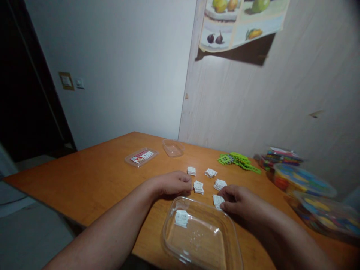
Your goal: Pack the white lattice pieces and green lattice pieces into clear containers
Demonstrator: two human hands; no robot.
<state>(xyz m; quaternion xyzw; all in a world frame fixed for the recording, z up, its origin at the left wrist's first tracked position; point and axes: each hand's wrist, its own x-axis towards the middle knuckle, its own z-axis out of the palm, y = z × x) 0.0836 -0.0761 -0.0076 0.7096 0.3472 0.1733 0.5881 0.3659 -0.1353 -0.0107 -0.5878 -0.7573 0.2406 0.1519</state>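
A clear plastic container (237,240) stands at the table's near edge, with a small stack of white printed paper pieces (181,218) in its far left corner. My right hand (237,198), thumb and fingers closed, grips another white stack (217,201) just beyond the container's far rim. Curled on the table behind the container's left side is my left hand (181,183); its fingertips are hidden, so I cannot make out what they hold. Close to it lies a white stack (198,187). Farther back are more stacks, one at left (191,171), one at right (210,173), and one near my right fingers (219,184).
A clear lid (128,161) with a printed label and an upright-open clear tray (173,149) lie farther back on the orange-brown table (92,172). Green interlocking pieces (239,160) sit back right. Clear tubs of colourful pieces (306,180) line the right side. Walls stand behind.
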